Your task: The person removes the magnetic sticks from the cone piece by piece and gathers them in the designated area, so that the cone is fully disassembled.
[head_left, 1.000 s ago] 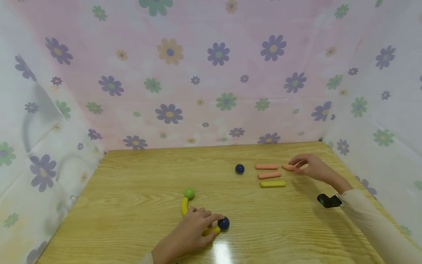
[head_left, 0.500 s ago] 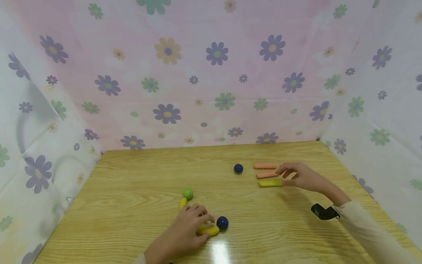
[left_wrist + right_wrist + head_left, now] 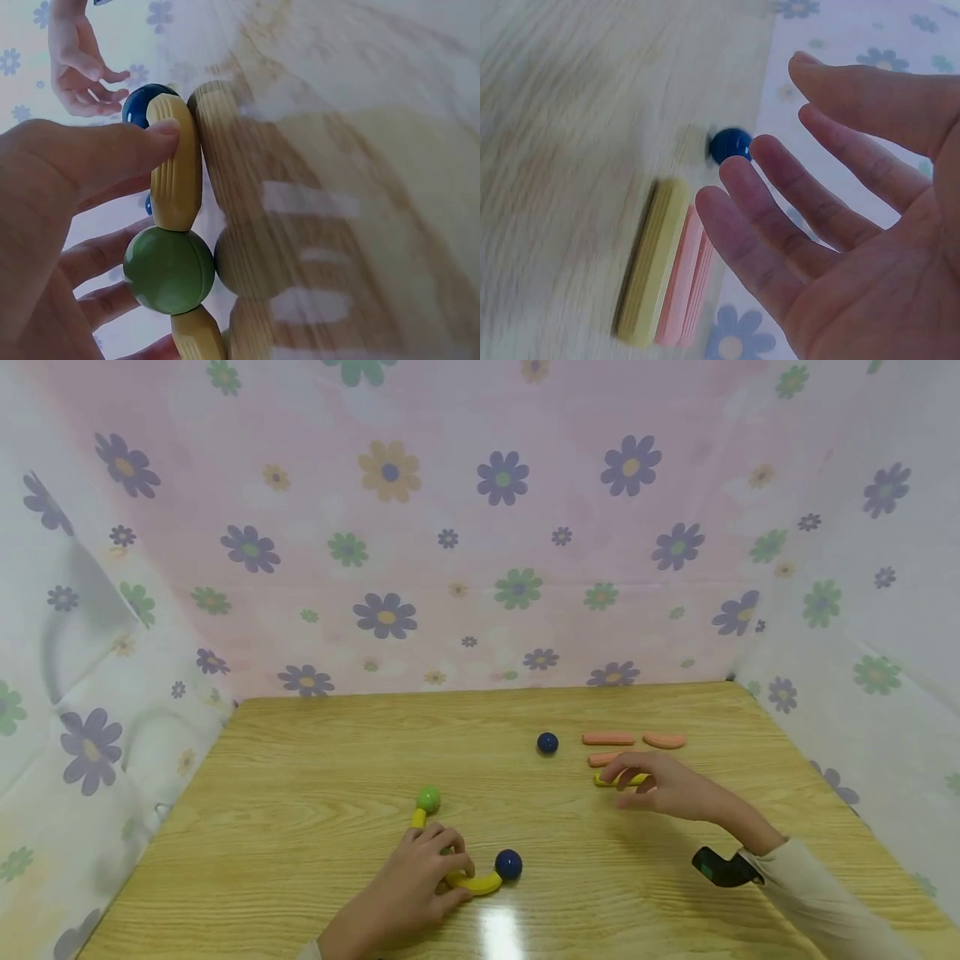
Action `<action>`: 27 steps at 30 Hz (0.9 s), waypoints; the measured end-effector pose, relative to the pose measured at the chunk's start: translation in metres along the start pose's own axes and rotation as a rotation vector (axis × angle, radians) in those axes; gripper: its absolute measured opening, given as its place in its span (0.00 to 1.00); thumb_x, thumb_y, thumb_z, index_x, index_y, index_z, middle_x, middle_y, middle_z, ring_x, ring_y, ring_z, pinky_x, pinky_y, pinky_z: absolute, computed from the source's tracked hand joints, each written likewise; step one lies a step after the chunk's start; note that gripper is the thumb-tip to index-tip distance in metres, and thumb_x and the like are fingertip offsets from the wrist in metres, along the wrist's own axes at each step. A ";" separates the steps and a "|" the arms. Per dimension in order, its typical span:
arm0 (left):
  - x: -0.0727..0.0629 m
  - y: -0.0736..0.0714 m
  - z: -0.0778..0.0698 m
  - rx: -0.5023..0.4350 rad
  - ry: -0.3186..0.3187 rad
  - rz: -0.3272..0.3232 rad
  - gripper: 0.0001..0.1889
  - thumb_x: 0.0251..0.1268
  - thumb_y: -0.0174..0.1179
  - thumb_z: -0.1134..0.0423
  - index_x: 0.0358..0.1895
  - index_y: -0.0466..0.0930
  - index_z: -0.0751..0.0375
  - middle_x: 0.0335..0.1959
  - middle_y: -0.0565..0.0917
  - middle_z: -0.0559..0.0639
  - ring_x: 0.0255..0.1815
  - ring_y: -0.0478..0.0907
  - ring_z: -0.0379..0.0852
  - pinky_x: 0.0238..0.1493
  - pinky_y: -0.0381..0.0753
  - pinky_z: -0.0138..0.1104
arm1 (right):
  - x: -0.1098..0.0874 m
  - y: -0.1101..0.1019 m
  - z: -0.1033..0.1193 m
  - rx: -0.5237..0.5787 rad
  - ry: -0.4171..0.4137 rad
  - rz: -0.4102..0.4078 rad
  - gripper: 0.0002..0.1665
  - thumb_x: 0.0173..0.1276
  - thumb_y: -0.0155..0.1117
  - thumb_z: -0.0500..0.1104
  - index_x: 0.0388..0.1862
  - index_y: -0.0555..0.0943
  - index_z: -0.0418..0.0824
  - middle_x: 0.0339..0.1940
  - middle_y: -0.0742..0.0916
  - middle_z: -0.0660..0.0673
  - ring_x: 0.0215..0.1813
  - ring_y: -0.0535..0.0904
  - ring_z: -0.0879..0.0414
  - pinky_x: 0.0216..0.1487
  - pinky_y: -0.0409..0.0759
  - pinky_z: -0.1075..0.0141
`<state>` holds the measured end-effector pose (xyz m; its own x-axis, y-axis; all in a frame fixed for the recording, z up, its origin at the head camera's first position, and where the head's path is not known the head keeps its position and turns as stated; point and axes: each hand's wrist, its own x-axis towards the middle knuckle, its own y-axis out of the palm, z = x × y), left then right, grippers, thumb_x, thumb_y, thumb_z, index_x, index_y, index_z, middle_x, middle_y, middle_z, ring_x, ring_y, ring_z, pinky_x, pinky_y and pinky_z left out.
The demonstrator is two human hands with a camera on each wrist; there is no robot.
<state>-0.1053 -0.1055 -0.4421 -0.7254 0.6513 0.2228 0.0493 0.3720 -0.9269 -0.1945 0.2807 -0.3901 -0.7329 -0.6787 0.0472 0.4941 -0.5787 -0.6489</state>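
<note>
In the head view my left hand (image 3: pixel 420 877) rests low over a chain of toy sticks and balls on the table. Its thumb and fingers pinch a yellow curved stick (image 3: pixel 177 180), whose far end meets a dark blue ball (image 3: pixel 508 865). At its other end is a green ball (image 3: pixel 169 270), hidden under the hand from above, then a second yellow stick (image 3: pixel 418 818) leading to a lighter green ball (image 3: pixel 428 798). My right hand (image 3: pixel 667 787) hovers, fingers loosely bent and holding nothing, partly covering a straight yellow stick (image 3: pixel 654 262).
Behind the right hand lie two straight orange-pink sticks (image 3: pixel 608 739) and a curved one (image 3: pixel 664 741). Another dark blue ball (image 3: pixel 547 743) sits left of them. A flowered cloth (image 3: pixel 480 527) walls the wooden table (image 3: pixel 315 760) at back and sides.
My right hand has moved from the curved orange-pink stick toward me and left, over the yellow stick. My left index finger has drawn back from the blue ball onto the yellow curved stick.
</note>
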 end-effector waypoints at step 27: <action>-0.007 0.000 0.010 0.019 0.019 -0.113 0.09 0.52 0.68 0.49 0.34 0.83 0.45 0.42 0.72 0.37 0.44 0.71 0.37 0.46 0.71 0.43 | 0.039 0.099 0.037 0.154 -0.118 0.194 0.18 0.64 0.65 0.38 0.52 0.76 0.42 0.48 0.81 0.42 0.45 0.79 0.48 0.40 0.80 0.65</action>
<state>-0.1072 -0.1162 -0.4461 -0.7124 0.6185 0.3314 -0.0448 0.4313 -0.9011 -0.1570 0.1804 -0.4244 -0.5624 -0.8264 0.0268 0.6921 -0.4883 -0.5316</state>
